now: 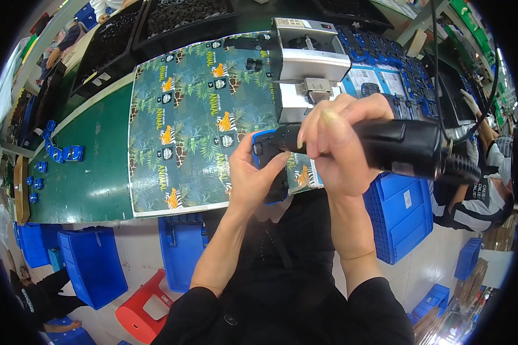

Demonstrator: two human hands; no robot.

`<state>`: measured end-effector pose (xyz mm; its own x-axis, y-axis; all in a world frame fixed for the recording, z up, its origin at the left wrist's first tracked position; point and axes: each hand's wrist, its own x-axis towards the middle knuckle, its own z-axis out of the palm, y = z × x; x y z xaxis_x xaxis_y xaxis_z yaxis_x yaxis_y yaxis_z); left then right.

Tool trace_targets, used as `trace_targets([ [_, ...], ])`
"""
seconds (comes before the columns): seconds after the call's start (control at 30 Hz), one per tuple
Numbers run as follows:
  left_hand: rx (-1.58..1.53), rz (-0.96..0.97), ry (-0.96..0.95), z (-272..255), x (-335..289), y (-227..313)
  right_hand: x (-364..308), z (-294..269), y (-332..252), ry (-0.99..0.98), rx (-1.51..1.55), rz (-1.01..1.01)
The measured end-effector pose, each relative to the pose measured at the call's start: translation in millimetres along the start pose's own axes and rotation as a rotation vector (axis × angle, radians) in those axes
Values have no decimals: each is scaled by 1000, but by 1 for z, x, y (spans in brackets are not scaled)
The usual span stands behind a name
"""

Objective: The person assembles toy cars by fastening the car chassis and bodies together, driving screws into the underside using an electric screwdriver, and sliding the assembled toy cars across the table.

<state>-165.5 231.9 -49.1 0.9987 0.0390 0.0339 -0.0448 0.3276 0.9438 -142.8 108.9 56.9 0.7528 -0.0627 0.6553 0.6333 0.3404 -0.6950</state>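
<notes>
My left hand (pixel 248 179) is closed round a blue-and-black plastic part (pixel 263 150), perhaps a toy vehicle body, at the table's near edge. My right hand (pixel 345 149) grips a black corded electric screwdriver (pixel 400 146), lying roughly level with its nose pointing left. That nose meets or overlaps the part beside my left thumb; the bit's tip is hidden. Just beyond my right hand stands a silver metal box (pixel 313 63), which looks like a screw feeder. Under both hands lies a green printed sheet (pixel 198 126) with animal pictures.
Black trays (pixel 178 17) of small dark parts line the back. Rows of blue-black assemblies (pixel 411 80) fill the right, small blue parts (pixel 69 153) the left. Blue crates (pixel 92 267) and a red stool (pixel 147 310) are below the table. A co-worker (pixel 483 195) is at right.
</notes>
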Motion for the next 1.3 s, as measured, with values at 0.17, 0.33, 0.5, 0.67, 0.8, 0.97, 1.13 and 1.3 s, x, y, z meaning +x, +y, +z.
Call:
trace_targets([
  [0.17, 60, 44, 14, 2, 0, 1, -16, 6, -11, 41, 99, 135],
  [0.33, 114, 66, 14, 0, 0, 0, -16, -4, -2, -33, 157, 65],
  [0.5, 107, 73, -4, 3, 1, 2, -21, -6, -8, 25, 165, 100],
  [0.67, 115, 86, -50, 1, 0, -4, -23, -12, -6, 5, 220, 97],
  [0.8, 146, 83, -134, -3, -2, -1, -23, -17, 1, -20, 227, 12],
  [0.97, 124, 38, -146, -5, -4, -6, -1, -27, 0, -16, 202, -102],
  [1.13, 256, 118, -197, 6, -12, 1, 35, -46, -11, 100, 39, -191],
  [1.3, 255, 55, -240, -3, -5, -7, 51, -41, 12, 144, -110, -180],
])
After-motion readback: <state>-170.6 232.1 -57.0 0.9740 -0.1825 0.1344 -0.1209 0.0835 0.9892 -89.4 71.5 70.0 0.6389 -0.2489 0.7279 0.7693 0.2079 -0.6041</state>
